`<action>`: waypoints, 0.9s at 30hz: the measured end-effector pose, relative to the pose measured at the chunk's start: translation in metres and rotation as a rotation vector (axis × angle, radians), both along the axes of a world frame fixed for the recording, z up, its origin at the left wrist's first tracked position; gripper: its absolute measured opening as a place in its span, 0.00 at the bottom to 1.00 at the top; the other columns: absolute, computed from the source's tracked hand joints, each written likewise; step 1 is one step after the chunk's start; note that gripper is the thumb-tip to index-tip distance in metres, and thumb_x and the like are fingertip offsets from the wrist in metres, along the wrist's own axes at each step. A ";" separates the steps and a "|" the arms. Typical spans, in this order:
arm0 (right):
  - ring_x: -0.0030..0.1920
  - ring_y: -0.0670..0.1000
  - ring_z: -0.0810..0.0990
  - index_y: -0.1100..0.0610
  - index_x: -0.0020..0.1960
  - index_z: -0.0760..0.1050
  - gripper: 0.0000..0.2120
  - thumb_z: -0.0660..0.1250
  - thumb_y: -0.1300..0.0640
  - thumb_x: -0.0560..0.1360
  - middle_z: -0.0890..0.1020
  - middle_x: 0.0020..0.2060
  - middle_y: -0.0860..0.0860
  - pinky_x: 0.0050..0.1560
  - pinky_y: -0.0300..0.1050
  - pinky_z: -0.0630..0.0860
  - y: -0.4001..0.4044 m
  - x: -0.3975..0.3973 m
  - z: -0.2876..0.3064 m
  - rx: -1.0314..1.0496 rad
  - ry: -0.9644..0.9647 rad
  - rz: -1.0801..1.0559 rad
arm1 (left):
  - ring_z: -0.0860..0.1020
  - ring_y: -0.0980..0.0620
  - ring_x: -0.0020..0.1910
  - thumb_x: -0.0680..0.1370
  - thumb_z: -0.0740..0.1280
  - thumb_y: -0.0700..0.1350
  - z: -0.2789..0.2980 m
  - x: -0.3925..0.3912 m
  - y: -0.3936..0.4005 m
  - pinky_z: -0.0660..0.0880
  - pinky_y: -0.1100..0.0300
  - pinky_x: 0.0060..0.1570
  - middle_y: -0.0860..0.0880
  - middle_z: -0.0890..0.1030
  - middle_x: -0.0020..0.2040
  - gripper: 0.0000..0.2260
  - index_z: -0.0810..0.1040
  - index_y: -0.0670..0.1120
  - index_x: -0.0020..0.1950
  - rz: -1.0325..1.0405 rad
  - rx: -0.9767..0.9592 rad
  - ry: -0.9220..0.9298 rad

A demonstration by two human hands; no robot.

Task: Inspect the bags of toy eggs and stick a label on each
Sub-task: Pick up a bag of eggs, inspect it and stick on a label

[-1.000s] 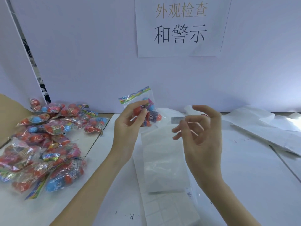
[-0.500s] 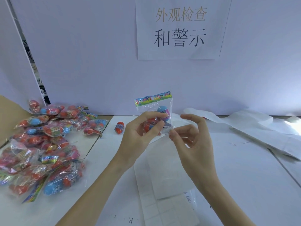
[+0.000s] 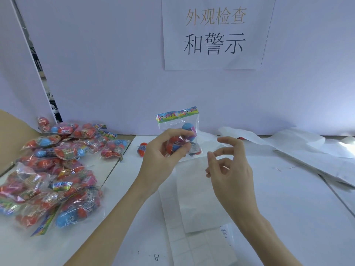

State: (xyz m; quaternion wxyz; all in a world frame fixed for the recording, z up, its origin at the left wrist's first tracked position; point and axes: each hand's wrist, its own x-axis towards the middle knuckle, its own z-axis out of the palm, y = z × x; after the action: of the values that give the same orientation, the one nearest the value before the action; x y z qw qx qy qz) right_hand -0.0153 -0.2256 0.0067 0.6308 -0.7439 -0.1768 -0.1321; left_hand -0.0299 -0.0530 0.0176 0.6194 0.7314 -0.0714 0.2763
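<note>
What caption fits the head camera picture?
Left hand holds a labelled bag of toy eggs; right hand hangs empty beside it.

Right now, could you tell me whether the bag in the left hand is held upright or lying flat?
Upright: the left hand grips the bag above the table, its colourful header strip on top.

A clear bag of toy eggs [image 3: 180, 135] stood upright above the desk [image 3: 288, 198], a white label [image 3: 194, 147] stuck low on its front; more bags [image 3: 57, 169] lay heaped at left.

One held bag [image 3: 177, 131] — one loose egg [image 3: 142, 149] — two hands.
</note>
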 end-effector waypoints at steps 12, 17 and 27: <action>0.40 0.48 0.85 0.53 0.48 0.87 0.17 0.73 0.41 0.70 0.86 0.41 0.49 0.52 0.51 0.86 0.001 0.000 0.009 0.187 0.343 0.199 | 0.84 0.48 0.52 0.78 0.74 0.38 0.004 -0.006 -0.004 0.83 0.57 0.48 0.51 0.85 0.57 0.14 0.85 0.55 0.58 -0.197 -0.076 0.040; 0.42 0.48 0.82 0.61 0.52 0.86 0.20 0.77 0.46 0.68 0.84 0.43 0.54 0.50 0.40 0.82 -0.005 0.006 0.006 0.368 0.549 0.355 | 0.84 0.48 0.54 0.79 0.74 0.38 0.004 -0.006 -0.002 0.83 0.57 0.48 0.52 0.85 0.59 0.13 0.85 0.55 0.57 -0.197 -0.051 0.079; 0.43 0.52 0.84 0.63 0.54 0.85 0.20 0.68 0.45 0.80 0.85 0.43 0.55 0.48 0.43 0.82 -0.006 0.010 0.004 0.346 0.630 0.325 | 0.84 0.52 0.53 0.81 0.73 0.39 -0.009 -0.001 -0.008 0.81 0.60 0.48 0.54 0.84 0.59 0.12 0.84 0.53 0.60 -0.165 -0.008 0.098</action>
State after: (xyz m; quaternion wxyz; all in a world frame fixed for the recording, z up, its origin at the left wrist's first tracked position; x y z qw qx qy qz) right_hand -0.0056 -0.2319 0.0111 0.7828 -0.5931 -0.0649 0.1766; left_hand -0.0311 -0.0613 0.0089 0.6458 0.7331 -0.0999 0.1883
